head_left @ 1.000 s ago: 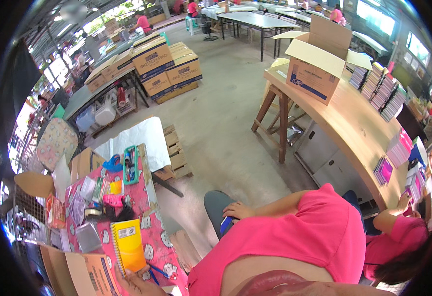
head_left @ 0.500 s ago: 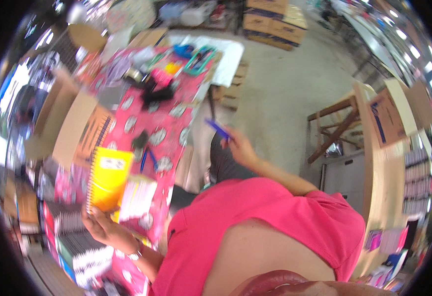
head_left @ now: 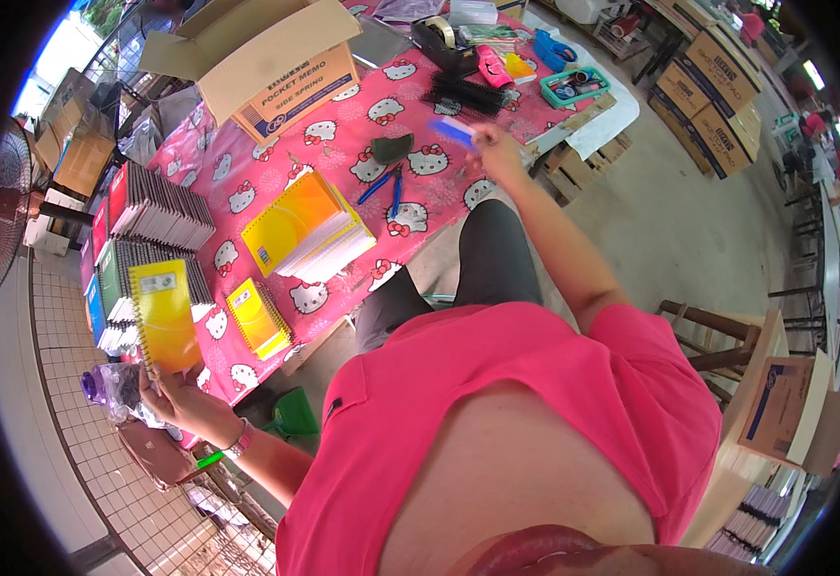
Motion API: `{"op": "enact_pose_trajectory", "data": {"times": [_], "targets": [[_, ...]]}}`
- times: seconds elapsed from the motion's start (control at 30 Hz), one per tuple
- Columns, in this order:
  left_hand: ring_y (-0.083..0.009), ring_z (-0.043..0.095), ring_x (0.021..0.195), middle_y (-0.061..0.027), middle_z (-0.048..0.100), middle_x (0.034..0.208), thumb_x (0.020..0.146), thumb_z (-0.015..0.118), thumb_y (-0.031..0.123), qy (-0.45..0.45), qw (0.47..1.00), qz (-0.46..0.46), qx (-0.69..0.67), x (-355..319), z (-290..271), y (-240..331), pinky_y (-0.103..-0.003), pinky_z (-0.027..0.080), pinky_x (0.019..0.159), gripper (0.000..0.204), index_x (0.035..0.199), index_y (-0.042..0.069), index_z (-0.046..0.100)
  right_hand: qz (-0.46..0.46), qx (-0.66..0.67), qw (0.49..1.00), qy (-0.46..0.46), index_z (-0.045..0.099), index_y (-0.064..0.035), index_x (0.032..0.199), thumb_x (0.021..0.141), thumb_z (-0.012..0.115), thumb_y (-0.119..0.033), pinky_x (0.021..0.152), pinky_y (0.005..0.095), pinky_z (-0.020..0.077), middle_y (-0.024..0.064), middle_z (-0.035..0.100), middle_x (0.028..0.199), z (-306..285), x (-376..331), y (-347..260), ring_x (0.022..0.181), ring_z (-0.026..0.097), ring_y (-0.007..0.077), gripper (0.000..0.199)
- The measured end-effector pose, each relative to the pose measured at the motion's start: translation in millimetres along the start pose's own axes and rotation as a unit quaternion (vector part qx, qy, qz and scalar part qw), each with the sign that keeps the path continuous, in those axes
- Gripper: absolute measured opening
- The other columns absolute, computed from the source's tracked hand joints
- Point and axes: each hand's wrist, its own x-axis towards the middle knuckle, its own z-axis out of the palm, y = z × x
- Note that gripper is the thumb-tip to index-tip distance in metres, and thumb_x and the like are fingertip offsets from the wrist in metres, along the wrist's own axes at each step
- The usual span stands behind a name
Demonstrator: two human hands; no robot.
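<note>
My left hand (head_left: 182, 403) is closed on the lower end of a yellow spiral notebook (head_left: 165, 317). The notebook is held up in front of stacks of dark spiral notebooks. In my right hand (head_left: 498, 154), over the table's right edge, is a slim blue object (head_left: 451, 132), smeared by motion; its kind cannot be made out. A larger pile of yellow spiral notebooks (head_left: 290, 216) lies between my hands. A small yellow pile (head_left: 259, 317) lies nearer me. Blue-handled pliers (head_left: 393, 189) and a dark green piece (head_left: 393, 148) rest left of my right hand.
The table has a pink patterned cover (head_left: 343, 278). An open carton (head_left: 290, 82) stands at its far left. A tape dispenser (head_left: 439, 43), black wire coils (head_left: 463, 94) and a teal basket (head_left: 575, 86) sit at the back. Dark notebook stacks (head_left: 161, 206) line the left. Cartons (head_left: 712, 106) stand far right.
The view has swung, bringing the table further into the picture. My left hand still grips the yellow notebook, now by the dark stacks. My right hand has moved up with the blue object.
</note>
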Motion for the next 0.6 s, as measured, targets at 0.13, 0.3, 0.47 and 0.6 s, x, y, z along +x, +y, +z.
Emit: {"op": "enact_pose_trajectory", "data": {"times": [0.13,0.3,0.47,0.6], "targets": [[-0.0213,0.066,0.088,-0.0146,0.063,0.108,0.096,0.058,0.017,-0.016,0.997,-0.047,0.055,3,-7,-10,-0.033,0.058,0.062,0.031,0.121,0.002,0.05,0.017,0.123,0.979,0.158,0.06,-0.0025,0.115,0.086,0.049,0.004,0.05,0.0319,0.0524,0.0147,0.066,0.076,-21,89,33,0.059,0.066,0.019,0.031],[-0.02,0.064,0.089,-0.0122,0.062,0.109,0.095,0.058,0.018,0.013,0.995,-0.059,0.077,5,10,-16,-0.031,0.056,0.059,0.03,0.12,0.003,0.053,-0.049,-0.335,0.9,0.272,0.063,-0.0014,0.112,0.08,0.065,-0.013,0.07,0.0367,0.055,0.0131,0.069,0.086,-78,157,98,0.075,0.067,0.025,0.033],[-0.0142,0.064,0.082,-0.0063,0.063,0.101,0.096,0.056,0.016,0.026,0.988,-0.114,0.099,-5,10,-26,-0.027,0.052,0.061,0.023,0.116,0.006,0.055,0.055,-0.328,0.905,0.266,0.068,0.0003,0.11,0.077,0.063,-0.032,0.087,0.0443,0.051,0.0195,0.07,0.101,-102,171,140,0.097,0.067,0.0366,0.047],[-0.0081,0.058,0.073,-0.0013,0.062,0.09,0.095,0.056,0.01,0.012,0.978,-0.12,0.168,1,-3,-47,-0.023,0.049,0.061,0.021,0.115,0.007,0.059,-0.028,-0.356,0.906,0.229,0.062,0.001,0.116,0.076,0.067,-0.026,0.092,0.0449,0.0469,0.0227,0.063,0.114,-113,157,158,0.107,0.059,0.0385,0.049]]}}
